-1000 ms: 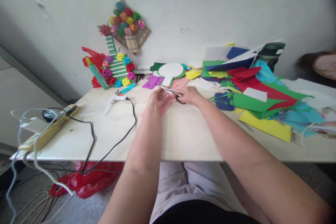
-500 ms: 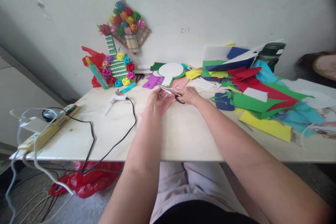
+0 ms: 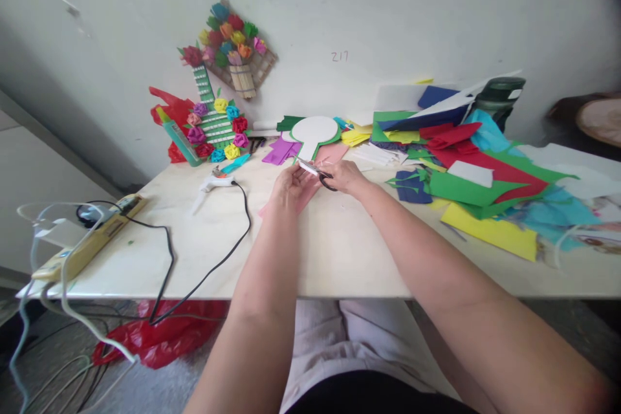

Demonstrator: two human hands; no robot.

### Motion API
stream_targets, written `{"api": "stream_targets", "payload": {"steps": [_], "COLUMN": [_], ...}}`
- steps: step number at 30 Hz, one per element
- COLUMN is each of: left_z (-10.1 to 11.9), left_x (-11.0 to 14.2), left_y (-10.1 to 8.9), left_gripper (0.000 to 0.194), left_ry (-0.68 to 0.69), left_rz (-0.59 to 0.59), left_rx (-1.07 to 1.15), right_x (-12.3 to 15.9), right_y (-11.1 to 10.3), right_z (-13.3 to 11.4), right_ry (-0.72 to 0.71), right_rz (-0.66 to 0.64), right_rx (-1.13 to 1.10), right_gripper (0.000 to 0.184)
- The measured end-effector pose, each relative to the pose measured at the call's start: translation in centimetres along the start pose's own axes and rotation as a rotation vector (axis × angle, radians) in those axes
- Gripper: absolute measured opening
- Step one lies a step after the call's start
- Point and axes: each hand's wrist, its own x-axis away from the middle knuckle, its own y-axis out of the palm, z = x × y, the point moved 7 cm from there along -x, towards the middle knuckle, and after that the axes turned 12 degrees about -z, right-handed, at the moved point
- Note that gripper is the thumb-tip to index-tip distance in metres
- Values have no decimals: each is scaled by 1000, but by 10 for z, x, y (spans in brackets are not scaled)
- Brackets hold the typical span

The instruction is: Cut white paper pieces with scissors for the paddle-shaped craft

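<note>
My right hand point(image 3: 347, 176) is closed round the black-handled scissors point(image 3: 327, 184), whose blades point left toward my left hand. A small white strip point(image 3: 308, 167), likely paper or card, is pinched in my left hand point(image 3: 290, 184), right alongside the blades. Under both hands lies a sheet of pink paper point(image 3: 307, 196). Just behind them rests a white round cutout with a short handle point(image 3: 315, 130), edged in green. Purple paper point(image 3: 280, 151) lies to its left. My fingertips are small in the view and partly hidden.
A white glue gun point(image 3: 213, 184) with a black cord lies left, near a power strip point(image 3: 87, 239). Behind it stand a green glue bottle point(image 3: 178, 137) and a guitar-shaped flower craft point(image 3: 217, 127). Coloured sheets point(image 3: 475, 191) and a dark bottle point(image 3: 498, 100) crowd the right.
The scissor blades look closer together and tilt slightly more downward to the right. Both hands stay in nearly the same place. The whole view has shifted slightly.
</note>
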Motion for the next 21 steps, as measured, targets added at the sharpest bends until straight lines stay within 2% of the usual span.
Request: {"api": "stream_targets", "payload": {"steps": [4, 7, 11, 13, 15, 18, 21], "left_z": [3, 6, 9, 9, 10, 10, 10], "left_x": [2, 3, 5, 5, 5, 5, 3], "left_y": [6, 12, 14, 15, 15, 14, 16], "left_gripper": [13, 13, 11, 11, 12, 11, 11], "left_ry": [46, 76, 125, 143, 159, 180, 204], "left_rz": [-42, -96, -134, -151, -154, -144, -180], "left_rx": [3, -2, -52, -80, -99, -115, -145], "right_x": [1, 1, -3, -6, -7, -5, -4], "right_y": [1, 2, 11, 16, 15, 12, 13], "right_z": [12, 25, 34, 32, 28, 23, 21], "right_ry": [103, 167, 141, 90, 36, 12, 48], "right_rz": [75, 158, 191, 175, 170, 178, 182], "right_rx": [-69, -226, -741, -1058, -1282, -1449, -1497], "right_gripper": [34, 28, 25, 26, 27, 26, 27]}}
